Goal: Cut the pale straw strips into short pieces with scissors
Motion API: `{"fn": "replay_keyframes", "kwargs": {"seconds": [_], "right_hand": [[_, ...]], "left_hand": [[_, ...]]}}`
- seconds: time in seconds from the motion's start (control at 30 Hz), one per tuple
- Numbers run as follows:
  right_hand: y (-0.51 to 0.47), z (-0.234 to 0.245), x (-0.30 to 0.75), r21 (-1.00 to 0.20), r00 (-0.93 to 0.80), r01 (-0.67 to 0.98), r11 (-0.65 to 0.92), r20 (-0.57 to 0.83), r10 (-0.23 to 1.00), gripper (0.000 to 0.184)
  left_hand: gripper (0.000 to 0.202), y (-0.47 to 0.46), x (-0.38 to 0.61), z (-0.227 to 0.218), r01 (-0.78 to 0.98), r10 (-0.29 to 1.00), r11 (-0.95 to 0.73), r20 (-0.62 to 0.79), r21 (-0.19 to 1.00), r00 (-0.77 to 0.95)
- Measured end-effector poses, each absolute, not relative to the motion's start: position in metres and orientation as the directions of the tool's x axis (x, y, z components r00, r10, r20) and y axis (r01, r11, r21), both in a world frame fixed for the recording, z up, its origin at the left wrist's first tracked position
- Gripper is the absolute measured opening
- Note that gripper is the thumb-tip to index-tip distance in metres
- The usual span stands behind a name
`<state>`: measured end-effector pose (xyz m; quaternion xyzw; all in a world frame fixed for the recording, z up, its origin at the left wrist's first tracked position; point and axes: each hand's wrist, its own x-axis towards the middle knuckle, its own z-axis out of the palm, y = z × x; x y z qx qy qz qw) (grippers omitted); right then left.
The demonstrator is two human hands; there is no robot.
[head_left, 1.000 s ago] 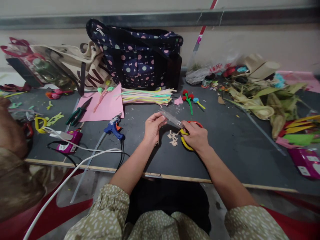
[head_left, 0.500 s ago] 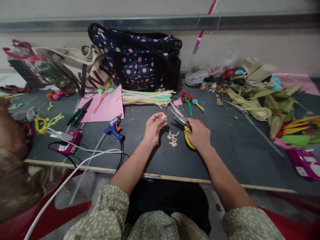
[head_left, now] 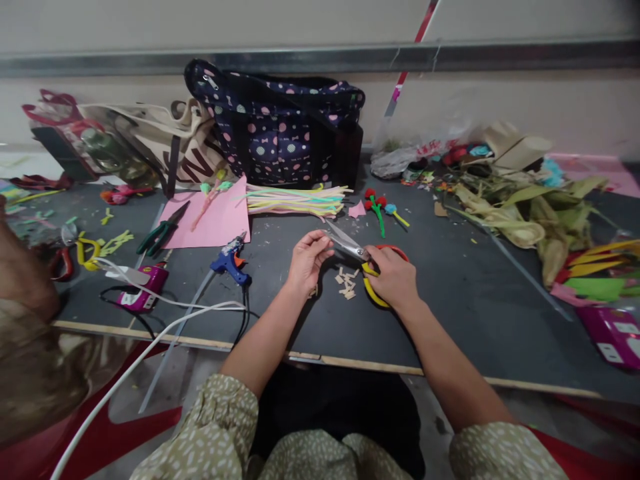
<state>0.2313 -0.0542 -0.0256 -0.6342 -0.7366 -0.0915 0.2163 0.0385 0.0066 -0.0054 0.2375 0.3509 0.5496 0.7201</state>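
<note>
My left hand (head_left: 309, 259) is closed in a pinch above the dark table; what sits between its fingertips is too small to make out, though a pale bit showed there earlier. My right hand (head_left: 393, 275) grips a pair of scissors (head_left: 350, 247) with yellow and red handles. The blades point left and reach close to my left fingertips. Below and between my hands lies a small heap of cut tan pieces (head_left: 347, 283). A few more tan pieces (head_left: 313, 291) show partly behind my left wrist.
A blue glue gun (head_left: 230, 261) with cords lies left, near green-handled pliers (head_left: 163, 230) and pink paper (head_left: 220, 223). Pale pipe cleaners (head_left: 295, 201) lie behind, before a dotted bag (head_left: 280, 133). Corn husks (head_left: 520, 227) are right. A co-worker's arm (head_left: 25, 267) shows far left.
The scissors and my right hand have moved slightly left, bringing the blades closer to my left fingertips. The view has tilted a little, so the background sits lower.
</note>
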Motion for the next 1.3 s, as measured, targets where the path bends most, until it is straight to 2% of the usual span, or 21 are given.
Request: {"fn": "replay_keyframes", "kwargs": {"seconds": [0.4,0.67,1.0,1.3], "right_hand": [[-0.0542,-0.0268,0.2303,-0.127,-0.083,0.980,0.151,0.432,0.898,0.037],[-0.0542,-0.0250,0.2345,-0.302,-0.037,0.934,0.191,0.449,0.893,0.038],[-0.0569,-0.0251,0.2283,-0.181,-0.112,0.962,0.206,0.428,0.897,0.031],[-0.0575,-0.0268,0.2284,-0.150,-0.119,0.968,0.203,0.439,0.891,0.031]], "left_hand": [[0.032,0.0054,0.0404,-0.0019,-0.593,0.963,0.263,-0.243,0.761,0.115],[0.031,0.0060,0.0389,-0.0034,-0.582,0.964,0.262,-0.235,0.770,0.122],[0.029,0.0061,0.0396,-0.0038,-0.600,0.971,0.235,-0.210,0.765,0.113],[0.027,0.0053,0.0408,-0.0033,-0.591,0.972,0.228,-0.218,0.774,0.090]]}}
